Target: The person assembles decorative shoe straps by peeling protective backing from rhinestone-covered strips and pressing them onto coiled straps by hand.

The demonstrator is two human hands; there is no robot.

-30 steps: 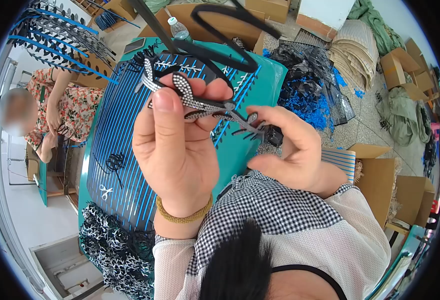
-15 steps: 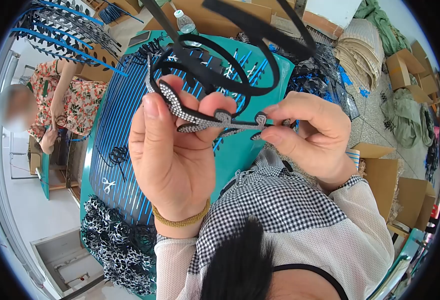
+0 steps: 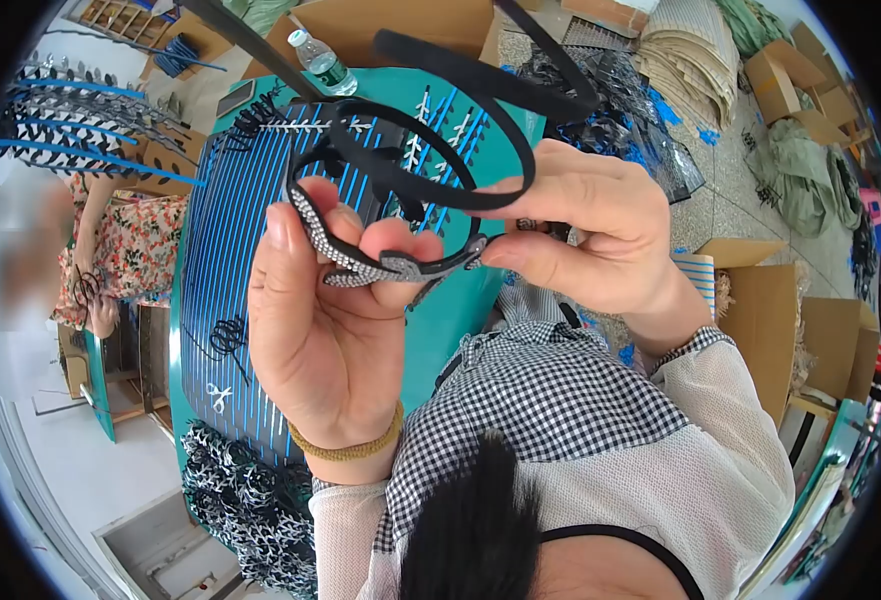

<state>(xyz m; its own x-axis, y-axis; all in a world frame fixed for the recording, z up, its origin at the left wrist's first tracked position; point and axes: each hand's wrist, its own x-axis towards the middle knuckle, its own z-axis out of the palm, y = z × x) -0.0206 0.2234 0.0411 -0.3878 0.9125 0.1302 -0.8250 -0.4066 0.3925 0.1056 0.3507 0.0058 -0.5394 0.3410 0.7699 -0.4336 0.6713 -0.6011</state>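
Note:
My left hand [image 3: 325, 350] is raised in front of me with its palm turned up. Its thumb and fingers hold a rhinestone-studded leaf trim [image 3: 360, 270], dark-backed and curved. My right hand [image 3: 600, 235] pinches the trim's other end between thumb and fingertips; part of that end is hidden by the fingers. A black flat band [image 3: 490, 80] loops above both hands in wide coils, passing close to the right fingers. Where the band meets the trim behind the left fingers is hard to make out.
Below lies a green table [image 3: 450, 340] bearing a dark mat with blue strips [image 3: 230, 240]. A heap of leaf-shaped trims [image 3: 245, 510] sits at its near left. A water bottle [image 3: 322, 65] and a phone [image 3: 237, 96] are at the far end. Leftward is a person in floral clothing [image 3: 140, 245].
The right hand has moved left and up, nearer the left hand. Less of the trim shows between the hands, and it bends more. The black loops have shifted left with the hands.

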